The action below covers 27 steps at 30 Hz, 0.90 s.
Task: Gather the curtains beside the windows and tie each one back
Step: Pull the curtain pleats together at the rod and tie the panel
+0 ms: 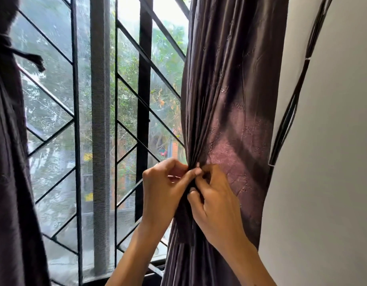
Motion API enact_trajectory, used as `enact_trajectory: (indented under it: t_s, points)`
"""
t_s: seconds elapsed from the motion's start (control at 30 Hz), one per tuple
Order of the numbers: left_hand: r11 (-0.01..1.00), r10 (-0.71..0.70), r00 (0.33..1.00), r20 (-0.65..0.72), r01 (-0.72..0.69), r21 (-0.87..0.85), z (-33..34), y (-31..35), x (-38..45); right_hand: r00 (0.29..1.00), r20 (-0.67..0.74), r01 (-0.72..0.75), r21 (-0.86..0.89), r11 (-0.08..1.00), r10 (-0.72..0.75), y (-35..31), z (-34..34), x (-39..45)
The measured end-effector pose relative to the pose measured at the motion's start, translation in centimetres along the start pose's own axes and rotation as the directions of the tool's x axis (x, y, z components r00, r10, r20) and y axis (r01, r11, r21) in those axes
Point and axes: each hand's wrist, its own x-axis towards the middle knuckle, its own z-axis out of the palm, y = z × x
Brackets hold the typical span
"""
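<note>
1. While the right curtain (pixel 230 104) hung bunched against the wall (pixel 323 141), both hands worked at its pinched waist, low on the window side of the fold.
2. The left hand (pixel 162 190) had its fingers curled, thumb and forefinger nipping the dark fabric or tie at the gather; which of the two it was, I could not tell.
3. The right hand (pixel 214 201) was curled too, its fingertips tucked into the same knot of cloth, touching the left hand's thumb.
4. The left curtain (pixel 9 162) was by the look of it done: a dark tie (pixel 27 56) cinched it, the loose end sticking out toward the grille (pixel 75 112).
5. So I judged the job past halfway, with one curtain tied and this one gathered but its knot not yet finished.
6. What was left, as I saw it: cinch the knot and let go.
</note>
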Motion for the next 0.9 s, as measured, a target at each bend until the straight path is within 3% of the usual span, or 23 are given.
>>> enact_trajectory:
  t_s: [0.07, 0.2, 0.3, 0.47, 0.6, 0.67, 0.77, 0.9]
  points:
    - [1.0, -0.027, 1.0, -0.016, 0.027, 0.007, 0.0, -0.2, 0.3, 0.999, -0.025, -0.021, 0.144, 0.989, 0.025, 0.6, 0.1, 0.0]
    - [0.998, -0.06, 0.997, -0.055, 0.061, 0.024, 0.1, -0.8, 0.5, 0.933, -0.276, -0.157, 0.262, 0.952, 0.23, 2.2, 0.6, 1.2]
    - [0.996, -0.092, 0.995, -0.05, 0.092, -0.004, 0.1, -1.0, 0.5, 0.883, -0.142, -0.334, 0.478, 0.812, 0.447, 2.9, 1.1, 2.1]
    - [0.995, -0.097, 0.994, -0.049, 0.097, -0.001, 0.0, -1.2, 0.6, 0.812, 0.099, -0.398, 0.814, 0.422, 0.575, 3.9, 1.7, 3.0]
    - [0.997, -0.075, 0.995, -0.072, 0.077, 0.025, 0.1, -1.2, 0.6, 0.822, -0.009, -0.337, 0.797, 0.501, 0.569, 3.6, 1.4, 2.9]
    - [0.997, -0.058, 0.995, -0.084, 0.062, 0.045, 0.3, -1.1, 0.5, 0.809, -0.144, -0.3, 0.732, 0.611, 0.57, 3.0, 1.1, 2.7]
    - [0.997, -0.012, 0.995, -0.096, 0.019, 0.071, 0.6, -1.1, 0.2, 0.844, -0.372, -0.202, 0.446, 0.872, 0.386, 1.8, 1.2, 1.8]
    - [0.997, 0.049, 0.995, -0.09, -0.043, 0.066, 0.3, -0.8, -0.1, 0.918, -0.353, -0.132, 0.164, 0.978, 0.183, 0.9, 1.3, 0.6]
